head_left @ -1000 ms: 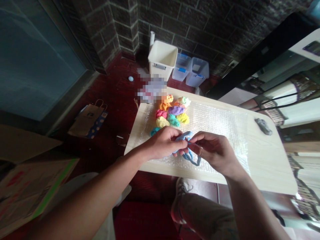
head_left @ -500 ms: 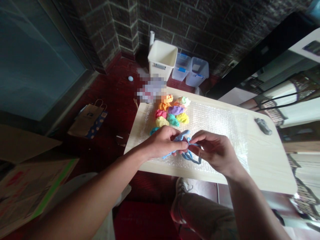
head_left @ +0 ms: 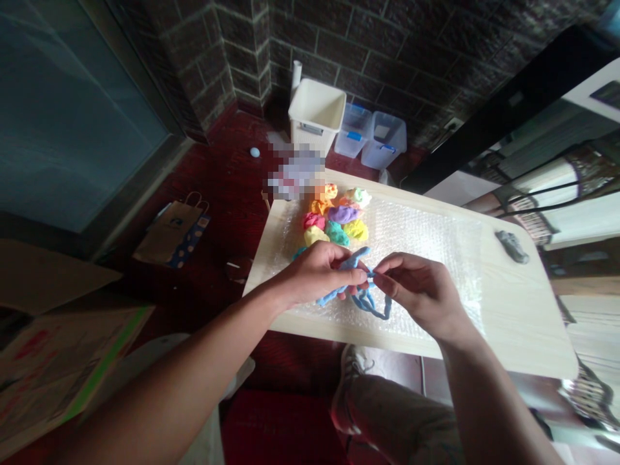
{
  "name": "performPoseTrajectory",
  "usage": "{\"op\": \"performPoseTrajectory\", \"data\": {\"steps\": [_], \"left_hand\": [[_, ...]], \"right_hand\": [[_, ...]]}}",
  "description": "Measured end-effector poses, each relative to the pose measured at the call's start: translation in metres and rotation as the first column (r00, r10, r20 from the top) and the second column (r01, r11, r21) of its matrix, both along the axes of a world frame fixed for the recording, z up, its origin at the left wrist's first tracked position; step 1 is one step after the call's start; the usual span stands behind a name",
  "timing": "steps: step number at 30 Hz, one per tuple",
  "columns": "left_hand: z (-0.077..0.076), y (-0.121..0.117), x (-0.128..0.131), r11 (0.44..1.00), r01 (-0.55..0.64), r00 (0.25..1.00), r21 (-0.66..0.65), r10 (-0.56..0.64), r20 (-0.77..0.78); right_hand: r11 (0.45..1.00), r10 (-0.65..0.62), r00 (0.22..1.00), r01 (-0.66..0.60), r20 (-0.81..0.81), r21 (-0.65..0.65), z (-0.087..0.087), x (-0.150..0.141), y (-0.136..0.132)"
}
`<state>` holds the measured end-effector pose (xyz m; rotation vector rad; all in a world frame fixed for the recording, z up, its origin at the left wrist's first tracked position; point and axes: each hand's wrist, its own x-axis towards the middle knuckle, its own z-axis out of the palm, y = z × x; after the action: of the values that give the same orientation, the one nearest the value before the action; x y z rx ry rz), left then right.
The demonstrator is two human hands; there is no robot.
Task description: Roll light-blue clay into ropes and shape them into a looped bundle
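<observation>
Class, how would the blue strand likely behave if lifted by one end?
The blue strand would probably droop, since it curves loosely between the left hand and right hand. It is likely light too, looking thin beside either.

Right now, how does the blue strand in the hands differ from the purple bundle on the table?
The blue strand is thin, with a loop hanging; the purple bundle is a compact lump. The left hand and right hand hold the blue strand, while the purple bundle lies untouched among other bundles. Both look soft.
</observation>
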<state>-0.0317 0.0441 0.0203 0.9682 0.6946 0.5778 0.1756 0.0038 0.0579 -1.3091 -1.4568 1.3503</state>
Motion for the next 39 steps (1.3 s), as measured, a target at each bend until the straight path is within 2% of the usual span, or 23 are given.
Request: {"op": "performPoseTrajectory", "data": {"steps": [8,13,21,29,35,39], "left_hand": [[-0.003,0.001,-0.001,0.994,0.031,0.999,0.103,-0.029,-0.024],[-0.002,0.001,-0.001,0.993,0.033,0.999,0.117,-0.029,-0.032],[0.002,0.0,0.0,0.998,0.06,0.998,0.015,-0.06,-0.011],[0.008,0.0,-0.002,0.995,0.079,0.996,0.058,-0.076,-0.044],[0.003,0.0,0.0,0.998,0.026,0.999,0.056,-0.025,-0.02],[0.002,0.0,0.0,1.0,-0.009,1.0,0.004,0.009,0.0]], "right_hand": [[1.0,0.023,1.0,-0.022,0.021,-0.008,-0.004,0.0,-0.003],[0.999,0.041,0.999,-0.041,0.035,0.002,-0.003,-0.001,-0.003],[0.998,0.053,0.998,-0.053,-0.016,0.027,-0.005,-0.002,-0.003],[0.996,0.076,0.997,-0.075,-0.025,0.054,-0.008,0.0,-0.005],[0.995,0.099,0.994,-0.099,-0.05,-0.012,-0.006,-0.001,-0.004],[0.997,0.083,0.996,-0.083,-0.041,0.005,-0.005,0.001,-0.002]]}}
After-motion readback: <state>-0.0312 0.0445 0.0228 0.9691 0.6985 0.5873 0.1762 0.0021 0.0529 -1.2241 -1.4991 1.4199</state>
